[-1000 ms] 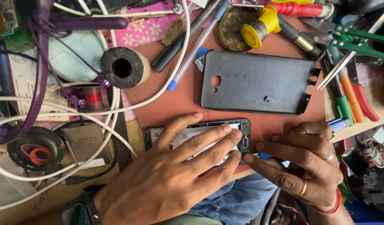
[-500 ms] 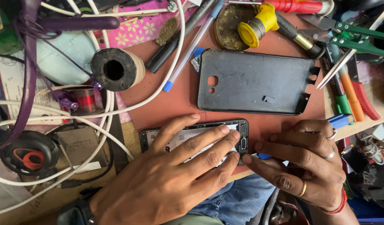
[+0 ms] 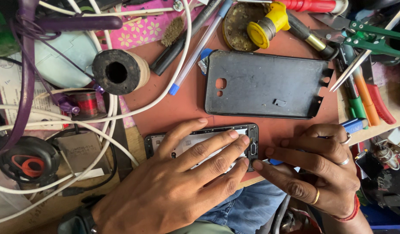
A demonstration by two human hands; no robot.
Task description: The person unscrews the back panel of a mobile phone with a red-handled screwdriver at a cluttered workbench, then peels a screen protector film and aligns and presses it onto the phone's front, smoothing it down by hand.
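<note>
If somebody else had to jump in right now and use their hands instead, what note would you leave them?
Left hand: flat on the opened phone, fingers spread, pinning it to the red mat.
Right hand: fingertips pinching a small blue tool at the phone's bottom right corner.
Black back cover: already off, lying inside-up on the mat above the phone.
Nearby: blue pen, tweezers and screwdrivers at right, a yellow-tipped tool at the top.
Done: cover removed.
Left: work at the phone's lower edge looks unfinished; the cover is not back on.
</note>
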